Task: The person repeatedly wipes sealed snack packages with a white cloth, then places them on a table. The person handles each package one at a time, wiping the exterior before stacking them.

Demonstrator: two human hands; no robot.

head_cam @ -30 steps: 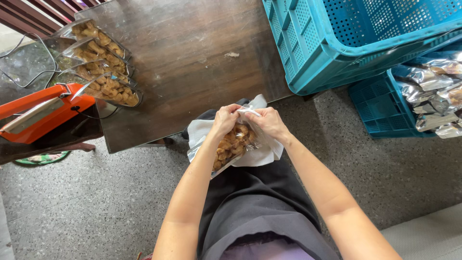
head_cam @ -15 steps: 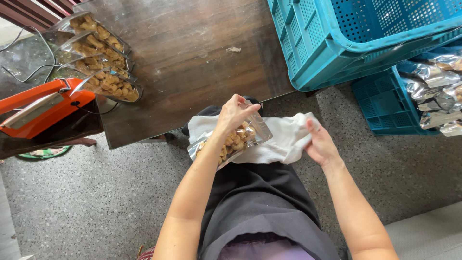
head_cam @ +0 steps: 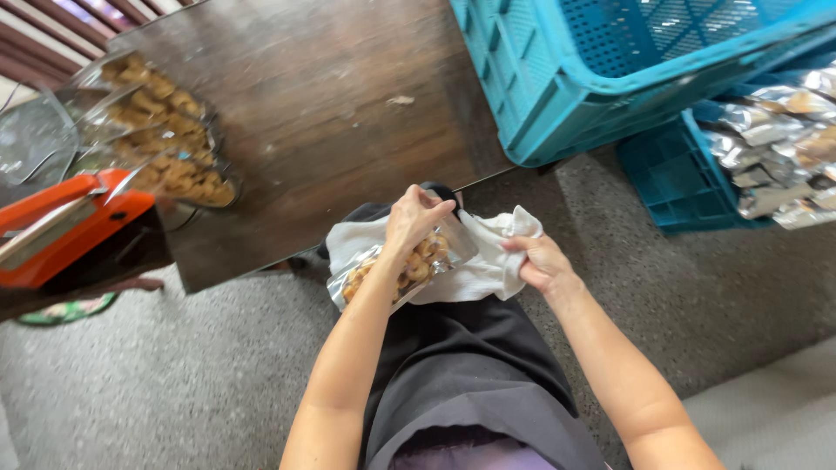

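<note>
1. Head view: seated at the edge of a dark wooden table [head_cam: 305, 113], a person pins a clear snack pouch [head_cam: 401, 270] on the lap; the left hand [head_cam: 416, 222] is closed over the pouch's upper end, steadying it against a white cloth [head_cam: 483, 265]
2. At three o'clock from the pouch, the right hand [head_cam: 540, 261] pinches a bunched corner of that cloth, fingers shut on the fabric, seemingly to wipe the pouch
3. The pouch holds golden-brown fried pieces
4. At ten o'clock, filled clear pouches [head_cam: 165, 139] of similar snacks lie on the table beside an orange heat sealer [head_cam: 70, 222]
5. At one o'clock, an empty teal crate [head_cam: 610, 78] stands on the table edge; a second crate [head_cam: 670, 187] on the floor holds silver foil packets [head_cam: 775, 148]
</note>
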